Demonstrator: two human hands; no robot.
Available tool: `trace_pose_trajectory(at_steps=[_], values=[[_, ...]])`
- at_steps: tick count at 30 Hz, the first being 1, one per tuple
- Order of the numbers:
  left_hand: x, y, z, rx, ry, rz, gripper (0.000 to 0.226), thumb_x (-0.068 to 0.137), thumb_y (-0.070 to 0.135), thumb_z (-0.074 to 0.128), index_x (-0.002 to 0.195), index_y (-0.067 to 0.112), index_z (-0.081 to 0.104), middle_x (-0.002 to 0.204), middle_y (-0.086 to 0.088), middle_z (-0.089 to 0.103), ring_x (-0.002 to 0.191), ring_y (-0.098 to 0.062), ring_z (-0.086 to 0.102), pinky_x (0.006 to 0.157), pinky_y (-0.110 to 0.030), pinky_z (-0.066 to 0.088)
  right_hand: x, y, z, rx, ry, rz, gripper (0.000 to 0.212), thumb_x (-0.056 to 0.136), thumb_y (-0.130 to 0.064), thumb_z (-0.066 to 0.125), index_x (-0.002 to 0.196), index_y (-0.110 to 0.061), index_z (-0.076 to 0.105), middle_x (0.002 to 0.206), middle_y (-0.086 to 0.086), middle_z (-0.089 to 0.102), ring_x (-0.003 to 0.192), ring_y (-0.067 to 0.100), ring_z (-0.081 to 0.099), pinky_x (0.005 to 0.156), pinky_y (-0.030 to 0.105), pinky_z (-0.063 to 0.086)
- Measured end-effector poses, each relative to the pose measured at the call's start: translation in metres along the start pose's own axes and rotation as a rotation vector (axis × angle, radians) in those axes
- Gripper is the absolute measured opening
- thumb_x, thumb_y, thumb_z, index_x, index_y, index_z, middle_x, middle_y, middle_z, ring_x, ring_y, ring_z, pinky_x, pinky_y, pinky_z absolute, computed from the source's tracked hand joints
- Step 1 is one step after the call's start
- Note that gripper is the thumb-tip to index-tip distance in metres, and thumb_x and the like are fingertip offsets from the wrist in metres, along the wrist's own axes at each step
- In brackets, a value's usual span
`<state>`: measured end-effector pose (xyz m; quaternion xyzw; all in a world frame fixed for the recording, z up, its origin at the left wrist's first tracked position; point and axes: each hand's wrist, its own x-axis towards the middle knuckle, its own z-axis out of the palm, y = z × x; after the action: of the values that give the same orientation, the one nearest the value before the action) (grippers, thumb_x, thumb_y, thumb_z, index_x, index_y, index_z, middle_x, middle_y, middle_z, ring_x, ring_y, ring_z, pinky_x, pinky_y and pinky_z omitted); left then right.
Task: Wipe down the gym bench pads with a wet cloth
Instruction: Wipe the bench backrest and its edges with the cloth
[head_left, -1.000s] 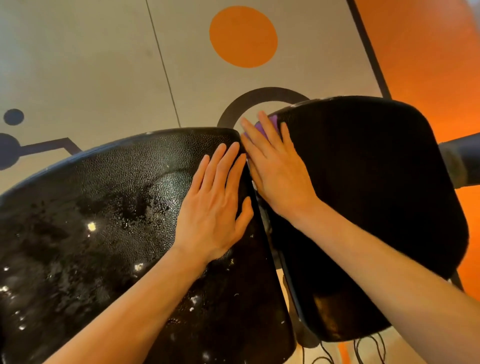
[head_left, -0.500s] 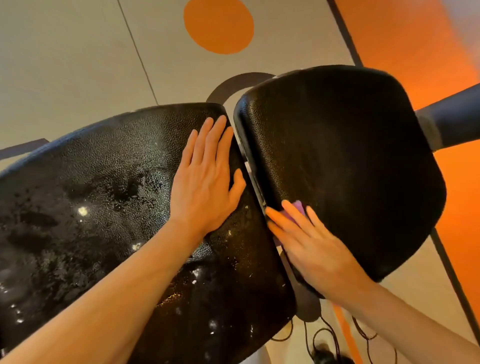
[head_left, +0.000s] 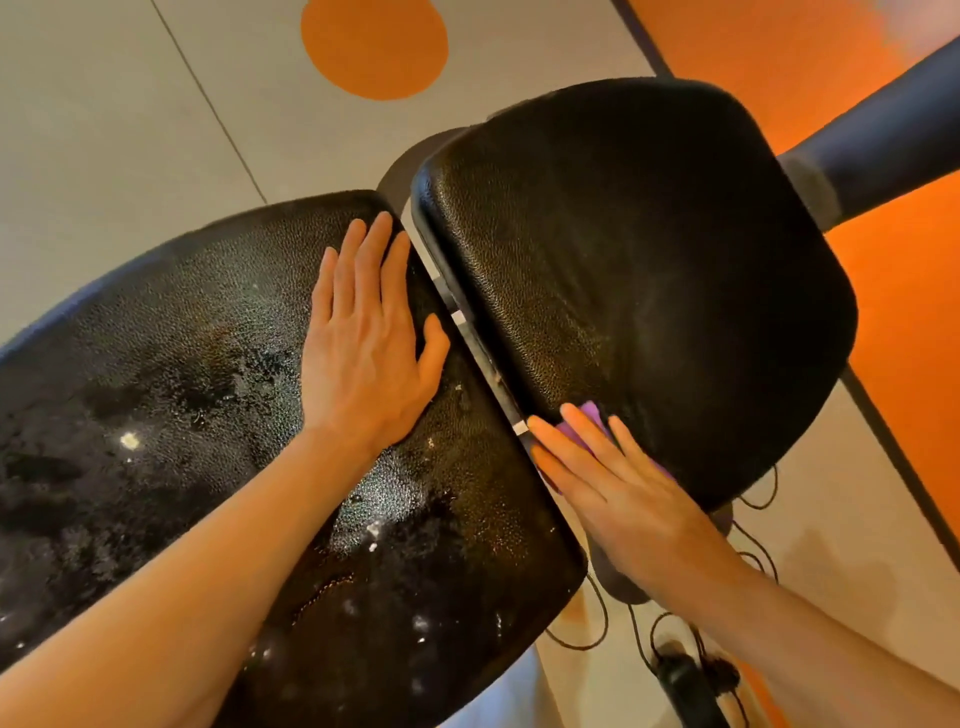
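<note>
right hand (head_left: 618, 499) flat on cloth (head_left: 592, 415) | seat pad (head_left: 649, 270) near edge

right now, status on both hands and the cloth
Left hand flat on wet black textured pad. Right hand pressing purple cloth on drier black pad, near edge. Nothing in the way.

Just two bare forearms here, no sleeves showing anywhere up to the frame edge. Left hand (head_left: 363, 343) and right hand (head_left: 618, 488) have no gloves, rings, watch or wristbands. Fingers (head_left: 382, 249) bare, nails short.
</note>
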<state>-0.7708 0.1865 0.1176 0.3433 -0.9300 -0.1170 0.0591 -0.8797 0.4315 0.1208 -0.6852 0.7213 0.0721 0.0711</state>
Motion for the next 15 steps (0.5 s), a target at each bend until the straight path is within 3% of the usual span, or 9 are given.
trace_pose_trajectory(at_steps=[2, 4, 6, 9, 13, 15], values=[[-0.001, 0.0, 0.0, -0.001, 0.008, 0.003, 0.065, 0.096, 0.039, 0.037, 0.151, 0.008, 0.021, 0.16, -0.012, 0.019, 0.151, -0.028, 0.011, 0.124, -0.043, 0.008, 0.069, 0.008, -0.015, 0.06, 0.084, 0.032, 0.061, 0.089, -0.01, 0.047, 0.148, -0.011, 0.03, 0.16, 0.008, 0.018, 0.148, 0.033, 0.011, 0.117, 0.05, 0.023], [-0.001, -0.001, 0.001, 0.015, 0.016, 0.012, 0.066, 0.096, 0.039, 0.038, 0.151, 0.008, 0.021, 0.16, -0.012, 0.019, 0.151, -0.028, 0.011, 0.124, -0.042, 0.008, 0.14, 0.015, -0.028, 0.111, 0.152, 0.084, 0.052, 0.095, -0.014, 0.034, 0.147, -0.01, 0.036, 0.158, 0.009, 0.024, 0.147, 0.034, 0.015, 0.117, 0.052, 0.023], [-0.001, -0.001, 0.002, 0.035, 0.017, 0.016, 0.066, 0.096, 0.039, 0.037, 0.151, 0.007, 0.022, 0.16, -0.012, 0.019, 0.151, -0.028, 0.011, 0.123, -0.042, 0.009, 0.169, 0.018, -0.031, 0.122, 0.178, 0.114, 0.05, 0.097, -0.014, 0.038, 0.147, -0.009, 0.036, 0.159, 0.01, 0.023, 0.148, 0.034, 0.013, 0.118, 0.053, 0.02], [-0.001, -0.001, 0.002, 0.036, 0.022, 0.02, 0.065, 0.096, 0.039, 0.038, 0.15, 0.007, 0.024, 0.159, -0.012, 0.02, 0.15, -0.028, 0.012, 0.123, -0.043, 0.01, 0.122, 0.014, -0.013, 0.097, 0.175, 0.092, 0.051, 0.095, -0.01, 0.036, 0.146, -0.008, 0.037, 0.158, 0.011, 0.026, 0.147, 0.035, 0.015, 0.118, 0.053, 0.02], [-0.001, -0.002, 0.0, 0.009, 0.019, 0.022, 0.064, 0.096, 0.038, 0.04, 0.149, 0.007, 0.024, 0.158, -0.012, 0.021, 0.15, -0.029, 0.013, 0.123, -0.044, 0.009, -0.006, -0.012, 0.006, -0.033, 0.147, 0.141, 0.061, 0.093, -0.009, 0.027, 0.153, -0.011, 0.013, 0.162, 0.01, 0.005, 0.149, 0.032, -0.004, 0.119, 0.046, 0.005], [-0.001, -0.001, 0.0, 0.001, 0.021, 0.032, 0.063, 0.096, 0.038, 0.04, 0.149, 0.006, 0.024, 0.158, -0.013, 0.022, 0.149, -0.031, 0.014, 0.123, -0.045, 0.01, -0.044, -0.02, 0.008, -0.058, 0.135, 0.148, 0.056, 0.098, -0.006, 0.022, 0.153, -0.011, 0.012, 0.162, 0.009, 0.006, 0.149, 0.031, -0.002, 0.119, 0.044, 0.004]])
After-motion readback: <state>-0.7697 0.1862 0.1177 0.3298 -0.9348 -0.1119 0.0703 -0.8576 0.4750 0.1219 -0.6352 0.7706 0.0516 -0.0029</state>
